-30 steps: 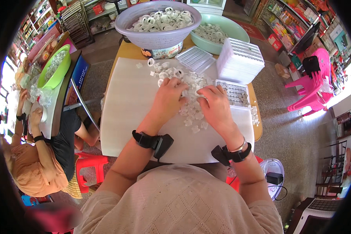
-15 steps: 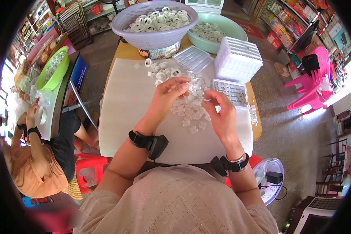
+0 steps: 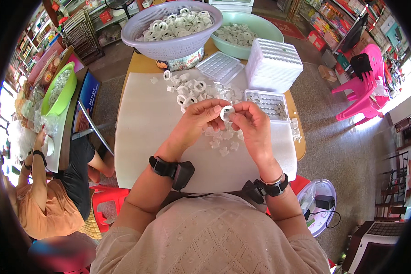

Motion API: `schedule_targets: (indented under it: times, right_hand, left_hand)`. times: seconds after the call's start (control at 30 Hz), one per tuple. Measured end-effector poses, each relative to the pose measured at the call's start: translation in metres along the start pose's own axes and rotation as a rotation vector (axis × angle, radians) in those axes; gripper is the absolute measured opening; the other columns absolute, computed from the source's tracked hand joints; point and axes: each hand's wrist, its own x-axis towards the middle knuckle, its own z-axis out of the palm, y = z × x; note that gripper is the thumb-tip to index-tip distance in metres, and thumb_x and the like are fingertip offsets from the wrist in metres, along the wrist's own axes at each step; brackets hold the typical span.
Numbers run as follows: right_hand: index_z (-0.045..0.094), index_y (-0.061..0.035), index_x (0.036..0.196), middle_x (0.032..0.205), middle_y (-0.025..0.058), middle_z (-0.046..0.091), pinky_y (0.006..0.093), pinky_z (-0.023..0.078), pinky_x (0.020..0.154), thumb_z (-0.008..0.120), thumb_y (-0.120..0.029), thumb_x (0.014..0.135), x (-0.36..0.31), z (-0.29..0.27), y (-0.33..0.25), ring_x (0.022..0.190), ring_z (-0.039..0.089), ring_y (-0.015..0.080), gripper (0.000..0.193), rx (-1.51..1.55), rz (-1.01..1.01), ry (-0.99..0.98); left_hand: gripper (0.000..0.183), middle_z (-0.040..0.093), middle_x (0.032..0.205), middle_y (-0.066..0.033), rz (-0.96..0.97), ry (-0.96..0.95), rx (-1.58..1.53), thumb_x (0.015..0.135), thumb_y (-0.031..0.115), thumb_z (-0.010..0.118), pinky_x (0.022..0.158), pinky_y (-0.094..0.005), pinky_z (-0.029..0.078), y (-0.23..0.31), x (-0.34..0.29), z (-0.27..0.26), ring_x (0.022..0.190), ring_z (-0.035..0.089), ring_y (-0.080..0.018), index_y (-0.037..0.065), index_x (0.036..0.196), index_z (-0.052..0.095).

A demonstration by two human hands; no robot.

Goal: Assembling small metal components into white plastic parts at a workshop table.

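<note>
A white plastic ring [image 3: 224,110] with a dark opening is held up between my two hands over the table. My left hand [image 3: 197,120] pinches its left side between thumb and fingers. At its right edge, the thumb and forefinger of my right hand [image 3: 253,128] close on the ring; whether they also hold a small clear piece is too small to tell. Beneath and beyond my hands lies a scatter of small clear plastic pieces [image 3: 224,151]. Several loose white rings [image 3: 199,86] lie just beyond my left hand. A clear compartment tray [image 3: 275,108], partly filled with small pieces, sits beyond my right hand.
At the table's far side stand a lavender basket of white rings [image 3: 137,38], a green basin [image 3: 271,33], a flat clear tray [image 3: 220,67] and a tall stack of white trays [image 3: 273,68]. To the left, a co-worker [image 3: 48,201] sits by a table with a lime-green basin [image 3: 68,93].
My hands have come closer together, the right one moving left from over the clear pieces. The ring has turned to show its opening, with both hands now at it. The view has shifted slightly.
</note>
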Motion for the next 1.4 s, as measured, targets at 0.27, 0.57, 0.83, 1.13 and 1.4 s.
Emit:
schedule_targets:
  times: [0.27,0.57,0.83,1.13,1.4]
  right_hand:
    - [0.061,0.0007,0.099,0.079,0.0006,0.061,0.0216,0.042,0.065,0.063,-0.004,0.086,-0.009,-0.004,-0.002,0.069,0.052,0.0068,0.013,0.377,0.056,-0.056]
    - [0.062,-0.0005,0.099,0.082,0.0006,0.062,0.0214,0.044,0.066,0.06,-0.002,0.087,-0.018,-0.012,0.003,0.073,0.055,0.0066,0.012,0.224,0.046,-0.015]
    - [0.065,-0.002,0.09,0.081,0.0104,0.061,0.0329,0.048,0.064,0.061,-0.001,0.083,-0.006,-0.056,0.008,0.071,0.059,0.0242,0.008,-0.586,-0.333,0.373]
    - [0.068,-0.0063,0.077,0.078,0.0107,0.059,0.0416,0.044,0.072,0.065,-0.01,0.077,0.002,-0.083,0.033,0.079,0.056,0.03,0.005,-1.11,-0.401,0.367]
    - [0.064,-0.0066,0.075,0.077,0.0078,0.059,0.0406,0.041,0.073,0.066,-0.007,0.075,-0.002,-0.08,0.033,0.078,0.055,0.0289,0.002,-0.878,-0.324,0.313]
  left_hand:
    - [0.03,0.063,0.1,-0.0029,0.038,-0.133,-0.203,0.094,0.021,0.059,0.079,-0.0268,0.049,-0.011,0.004,-0.007,0.088,0.059,-0.0127,0.004,0.118,0.058]
    - [0.033,0.062,0.094,-0.0032,-0.151,-0.204,-0.208,0.095,0.026,0.057,0.074,-0.0278,0.05,-0.003,0.001,0.0,0.081,0.061,-0.0134,0.003,0.119,0.057]
    - [0.033,0.064,0.098,-0.0076,-0.103,-0.214,-0.24,0.094,0.017,0.056,0.073,-0.0282,0.051,-0.01,0.001,-0.003,0.081,0.064,-0.0158,-0.001,0.122,0.055]
    - [0.032,0.065,0.102,-0.0091,-0.161,-0.205,-0.25,0.093,0.014,0.055,0.075,-0.0279,0.052,-0.01,0.003,0.004,0.086,0.065,-0.0177,-0.002,0.122,0.055]
    - [0.032,0.065,0.102,-0.0077,-0.167,-0.2,-0.261,0.093,0.014,0.055,0.077,-0.0282,0.051,-0.009,0.001,0.006,0.087,0.065,-0.0172,-0.001,0.121,0.056]
